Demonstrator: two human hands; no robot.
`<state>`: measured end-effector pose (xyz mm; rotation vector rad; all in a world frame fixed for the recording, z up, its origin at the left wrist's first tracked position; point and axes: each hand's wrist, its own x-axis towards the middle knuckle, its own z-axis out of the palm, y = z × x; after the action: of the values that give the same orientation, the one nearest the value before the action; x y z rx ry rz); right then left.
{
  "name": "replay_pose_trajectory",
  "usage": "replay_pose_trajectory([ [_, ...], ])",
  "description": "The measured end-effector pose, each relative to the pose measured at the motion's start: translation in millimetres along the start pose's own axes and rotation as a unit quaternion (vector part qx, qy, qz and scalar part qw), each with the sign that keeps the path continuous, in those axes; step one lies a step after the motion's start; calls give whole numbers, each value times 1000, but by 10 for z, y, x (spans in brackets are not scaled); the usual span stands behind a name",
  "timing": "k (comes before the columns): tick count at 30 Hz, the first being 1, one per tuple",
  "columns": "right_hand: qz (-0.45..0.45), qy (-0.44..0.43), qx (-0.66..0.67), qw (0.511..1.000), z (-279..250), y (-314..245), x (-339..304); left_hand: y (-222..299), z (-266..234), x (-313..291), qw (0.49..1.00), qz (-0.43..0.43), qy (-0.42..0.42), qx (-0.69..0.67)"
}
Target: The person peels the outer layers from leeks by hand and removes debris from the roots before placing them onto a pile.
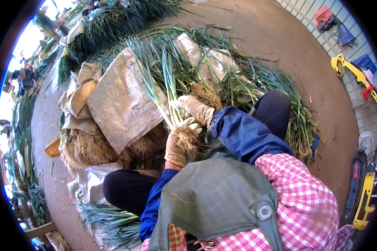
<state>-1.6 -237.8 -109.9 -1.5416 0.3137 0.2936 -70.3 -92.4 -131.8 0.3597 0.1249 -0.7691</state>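
Observation:
Both of my hands wear pale, soiled work gloves. My left hand (178,147) is closed round the root end of a few green onions (170,79), whose brown roots hang over the glove. Their white stems slant up and away, and the green leaves fan out toward the pile. Just above, my right hand (193,109) is bent in at the white stems with its fingers curled on them. Beyond the hands lies a heap of more green onions (255,79), partly covered by a stained woven sack (127,100).
Tangled brown roots (88,146) stick out under the sack at left. More green onions (109,221) lie by my left knee on a pale sheet (92,184). Another large pile (113,25) stands at the back. A yellow machine (366,196) is at right, near a tiled wall.

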Motion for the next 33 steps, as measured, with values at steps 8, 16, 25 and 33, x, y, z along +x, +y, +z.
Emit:
replay_pose_trajectory([
  [8,0,-88,111,990,-177,119,395,5,-71,-1,999,9,-21,23],
  [16,42,-145,-31,988,-26,-98,29,101,-128,19,999,19,-22,13],
  [25,88,-213,-14,973,-126,-165,-483,114,-84,-16,1000,-1,20,-9],
  [33,-54,-156,-165,972,-33,-84,-527,144,-257,-48,1000,-1,9,-9],
])
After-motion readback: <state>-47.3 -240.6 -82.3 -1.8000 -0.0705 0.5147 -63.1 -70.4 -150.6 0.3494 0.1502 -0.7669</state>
